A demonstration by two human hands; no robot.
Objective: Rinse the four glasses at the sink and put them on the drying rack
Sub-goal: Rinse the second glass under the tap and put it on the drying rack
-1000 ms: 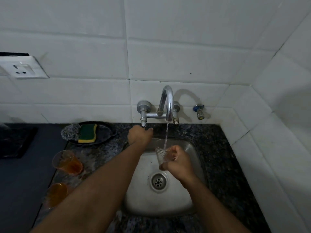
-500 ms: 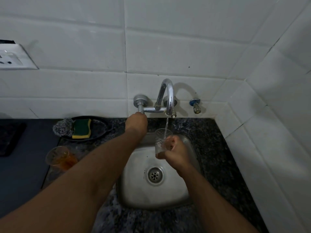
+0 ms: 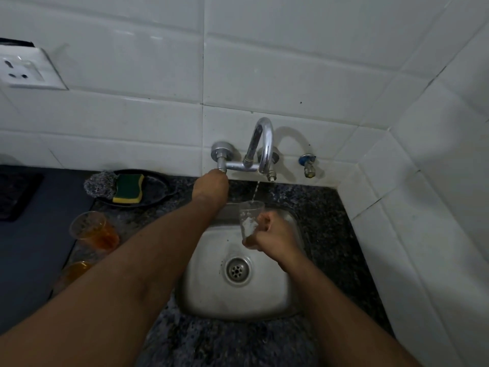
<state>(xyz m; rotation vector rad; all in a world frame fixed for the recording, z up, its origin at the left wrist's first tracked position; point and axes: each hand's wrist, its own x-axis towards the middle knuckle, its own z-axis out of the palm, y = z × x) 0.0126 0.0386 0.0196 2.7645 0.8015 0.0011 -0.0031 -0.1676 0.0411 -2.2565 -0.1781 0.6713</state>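
Head view: right hand [image 3: 272,234] grips glass [image 3: 250,218] mid-frame under tap [image 3: 260,144] stream; left hand [image 3: 210,188] curled on tap handle, left of glass.

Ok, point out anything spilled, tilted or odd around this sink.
Nothing is spilled or broken. The clear glass in the right hand tilts under the tap's stream. Two glasses left of the sink still hold amber liquid. No drying rack is in view.

body: 2 bare forearms in view | left hand [image 3: 210,188] upper centre of frame | right hand [image 3: 275,234] centre | sleeves: none visible | rings, watch, gloves: none seen
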